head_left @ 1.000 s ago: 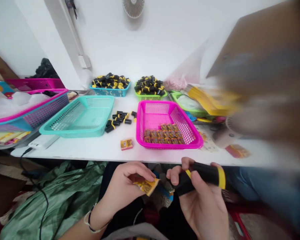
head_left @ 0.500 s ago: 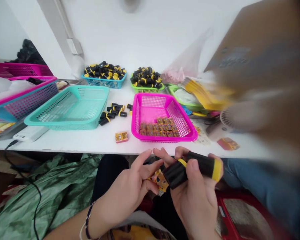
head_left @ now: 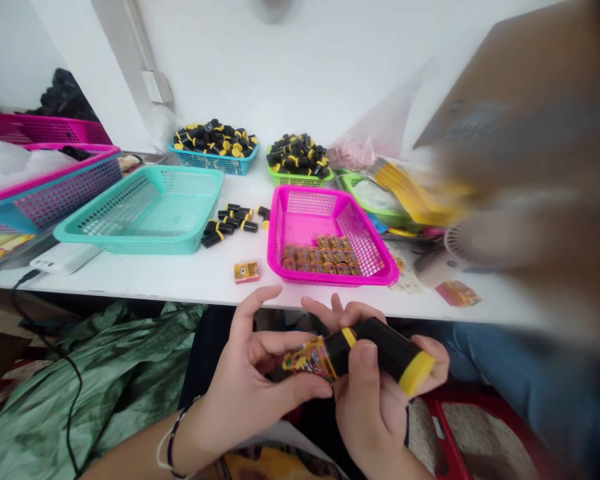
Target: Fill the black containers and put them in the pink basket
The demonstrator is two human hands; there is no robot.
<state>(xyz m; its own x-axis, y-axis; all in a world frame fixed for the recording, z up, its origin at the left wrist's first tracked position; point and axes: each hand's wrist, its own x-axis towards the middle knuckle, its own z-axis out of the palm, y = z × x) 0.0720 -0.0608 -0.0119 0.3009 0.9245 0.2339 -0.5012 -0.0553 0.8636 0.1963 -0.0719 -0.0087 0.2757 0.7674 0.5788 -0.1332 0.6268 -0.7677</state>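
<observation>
Right hand clenched a black cylinder with a yellow cap, held in front of the white desk; left hand grasped its printed orange wrapper between thumb and fingers, near a magenta plastic mesh basket.

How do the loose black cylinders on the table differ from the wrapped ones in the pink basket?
The loose black cylinders are black with yellow bands; the wrapped cylinders wear orange-and-gold printed wrappers. The loose ones lie scattered on the white table; the wrapped ones sit in rows in the pink basket. Both are short cylinders.
</observation>
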